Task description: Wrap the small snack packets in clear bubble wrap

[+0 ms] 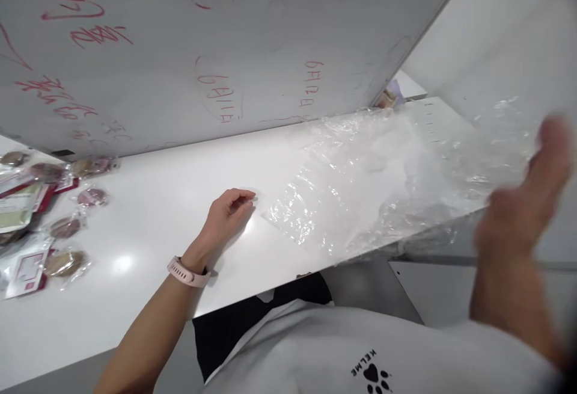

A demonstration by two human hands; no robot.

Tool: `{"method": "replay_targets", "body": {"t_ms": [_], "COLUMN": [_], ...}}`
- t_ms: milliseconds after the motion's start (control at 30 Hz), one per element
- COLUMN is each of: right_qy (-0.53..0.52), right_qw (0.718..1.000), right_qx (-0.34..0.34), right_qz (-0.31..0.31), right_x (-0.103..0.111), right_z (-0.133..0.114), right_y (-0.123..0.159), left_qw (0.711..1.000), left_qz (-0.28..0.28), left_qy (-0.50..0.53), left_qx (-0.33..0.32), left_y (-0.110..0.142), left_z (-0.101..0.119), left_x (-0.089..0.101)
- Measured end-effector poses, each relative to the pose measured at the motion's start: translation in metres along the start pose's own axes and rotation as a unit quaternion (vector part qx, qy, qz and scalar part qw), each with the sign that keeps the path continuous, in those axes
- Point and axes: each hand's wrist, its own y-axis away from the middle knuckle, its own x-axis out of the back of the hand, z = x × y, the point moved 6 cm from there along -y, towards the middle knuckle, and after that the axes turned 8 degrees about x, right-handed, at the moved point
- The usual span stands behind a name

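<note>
My left hand, with a pink watch band at the wrist, rests on the white tabletop. Its fingers are loosely curled, a small gap parts thumb and forefinger, and nothing shows between them. Just right of its fingertips lies the near corner of a clear, crinkled plastic sheet, apart from the hand. The sheet spreads over the right part of the table and hangs past the front edge. My right hand is raised at the far right, smeared by motion, thumb upward; its fingers cannot be made out.
A whiteboard with red writing stands along the table's back. At the left lie several clear-wrapped round items and printed packets. A small purple package is beyond the board's right end. A white wall borders the right.
</note>
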Motion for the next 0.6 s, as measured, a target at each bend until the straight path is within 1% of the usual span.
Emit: {"method": "replay_targets", "body": {"t_ms": [33, 67, 100, 133, 167, 200, 233, 267, 300, 333, 400, 433, 500, 533, 567, 600], "right_qy": [0.0, 0.01, 0.024, 0.037, 0.044, 0.045, 0.038, 0.025, 0.01, -0.002, -0.013, -0.016, -0.047, -0.087, -0.136, -0.181], "right_qw": [0.996, 0.99, 0.987, 0.986, 0.988, 0.99, 0.991, 0.993, 0.995, 0.997, 0.999, 0.998, 0.993, 0.987, 0.978, 0.97], "right_qx": [0.071, 0.09, 0.073, 0.048, 0.015, -0.015, -0.037, -0.051, -0.057, -0.056, -0.051, -0.046, -0.016, 0.014, 0.054, 0.096], "right_qz": [-0.047, -0.107, -0.142, -0.154, -0.147, -0.135, -0.119, -0.099, -0.077, -0.052, 0.009, 0.044, 0.105, 0.133, 0.146, 0.133], "right_x": [0.001, -0.007, -0.019, -0.031, -0.043, -0.052, -0.058, -0.06, -0.056, -0.048, -0.022, -0.007, 0.021, 0.032, 0.038, 0.039], "right_z": [-0.019, -0.029, -0.031, -0.03, -0.026, -0.02, -0.016, -0.012, -0.01, -0.011, -0.02, -0.03, -0.063, -0.086, -0.112, -0.14], "right_y": [0.044, 0.084, 0.116, 0.139, 0.154, 0.16, 0.161, 0.156, 0.149, 0.139, 0.114, 0.101, 0.074, 0.062, 0.052, 0.044], "left_qw": [1.0, 1.0, 1.0, 1.0, 1.0, 1.0, 1.0, 1.0, 1.0, 1.0, 1.0, 1.0, 0.998, 0.996, 0.992, 0.984], "left_qz": [0.002, 0.002, 0.001, -0.001, -0.002, -0.002, -0.002, -0.003, -0.003, -0.006, -0.017, -0.025, -0.04, -0.054, -0.074, -0.103], "left_qy": [-0.006, -0.012, -0.017, -0.021, -0.022, -0.022, -0.022, -0.021, -0.02, -0.015, 0.003, 0.016, 0.048, 0.07, 0.102, 0.143], "left_qx": [0.0, -0.001, -0.005, -0.009, -0.014, -0.016, -0.015, -0.013, -0.009, -0.009, -0.011, -0.011, -0.006, -0.003, -0.005, -0.009], "left_y": [0.0, -0.001, -0.001, 0.0, 0.0, 0.001, 0.002, 0.003, 0.004, 0.006, 0.008, 0.009, 0.01, 0.012, 0.015, 0.02], "left_z": [0.0, 0.0, 0.001, 0.002, 0.003, 0.004, 0.004, 0.003, 0.003, 0.003, 0.002, 0.002, 0.004, 0.006, 0.011, 0.017], "left_x": [-0.001, -0.002, -0.003, -0.004, -0.005, -0.005, -0.006, -0.005, -0.005, -0.004, -0.002, -0.001, 0.002, 0.002, 0.001, -0.001]}}
